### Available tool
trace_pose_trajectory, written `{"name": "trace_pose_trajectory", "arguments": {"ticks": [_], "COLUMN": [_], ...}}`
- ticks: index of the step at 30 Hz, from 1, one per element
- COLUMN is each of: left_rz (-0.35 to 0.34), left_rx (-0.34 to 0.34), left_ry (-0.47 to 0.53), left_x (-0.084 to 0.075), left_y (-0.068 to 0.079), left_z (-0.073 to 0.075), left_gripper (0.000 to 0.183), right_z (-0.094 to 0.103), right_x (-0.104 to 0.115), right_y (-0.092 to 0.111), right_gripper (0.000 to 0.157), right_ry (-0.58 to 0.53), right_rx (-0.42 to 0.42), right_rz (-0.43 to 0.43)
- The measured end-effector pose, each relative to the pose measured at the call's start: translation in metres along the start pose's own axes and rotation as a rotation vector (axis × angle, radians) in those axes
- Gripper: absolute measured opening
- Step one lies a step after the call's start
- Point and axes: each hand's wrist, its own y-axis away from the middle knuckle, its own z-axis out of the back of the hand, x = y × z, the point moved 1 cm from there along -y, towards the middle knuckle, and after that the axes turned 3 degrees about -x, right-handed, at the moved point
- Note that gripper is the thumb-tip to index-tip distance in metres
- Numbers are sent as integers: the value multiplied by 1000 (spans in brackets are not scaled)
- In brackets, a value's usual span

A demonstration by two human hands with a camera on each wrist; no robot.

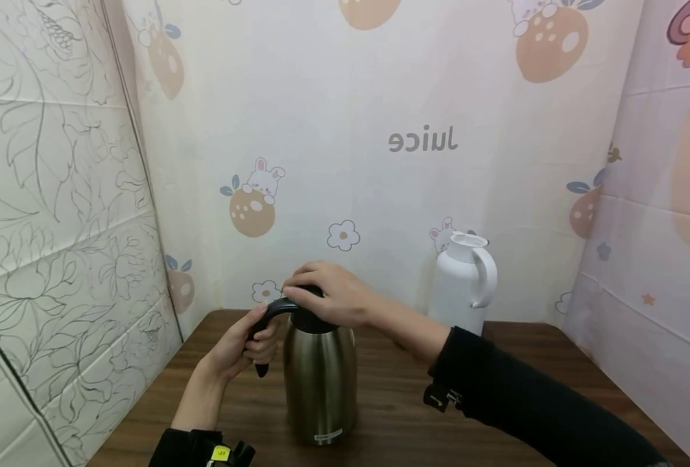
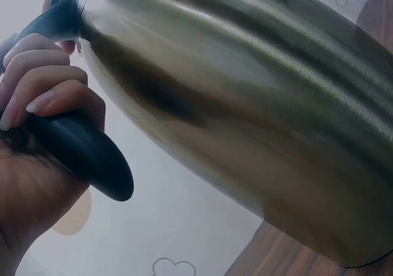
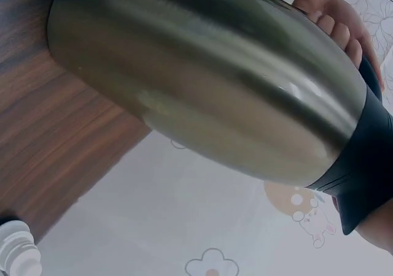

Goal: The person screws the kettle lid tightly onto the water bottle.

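Note:
A brushed-metal vacuum jug (image 1: 320, 383) with a black collar and curved black handle (image 2: 92, 156) stands upright on the wooden table. My left hand (image 1: 237, 344) grips that handle, its fingers wrapped round with the lower tip poking out below. Over the top of the jug lies my right hand (image 1: 339, 295), holding the black lid (image 1: 311, 290) with the thumb on the near side and the fingers across the far side. Most of the lid is hidden under this hand. The black spout (image 3: 359, 190) shows in the right wrist view.
A white jug (image 1: 456, 292) with a side handle stands at the back right, behind my right forearm. The brown table (image 1: 392, 415) ends at patterned cloth walls (image 1: 345, 162) at the back and both sides.

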Motion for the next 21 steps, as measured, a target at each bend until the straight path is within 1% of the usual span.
{"name": "trace_pose_trajectory", "arguments": {"ticks": [2, 4, 8, 12, 16, 21], "left_rz": [-1, -2, 10, 24, 33, 26], "left_rx": [8, 10, -3, -11, -9, -8], "left_ry": [6, 9, 14, 23, 37, 42], "left_x": [0, 0, -2, -3, -3, -1], "left_y": [0, 0, 0, 0, 0, 0], "left_z": [0, 0, -1, -2, -3, -4], "left_gripper": [48, 48, 47, 47, 47, 47], "right_z": [0, -1, -6, -10, -13, -17], "right_x": [-1, -1, 0, 2, 4, 11], "right_y": [-2, -5, -8, -9, -8, -8], "right_gripper": [40, 42, 39, 38, 37, 34], "right_ry": [-6, 16, 87, 122, 142, 208], "right_rx": [4, -12, -95, -165, -187, -223], "right_rz": [-7, 0, 31, 34, -5, -106]}}
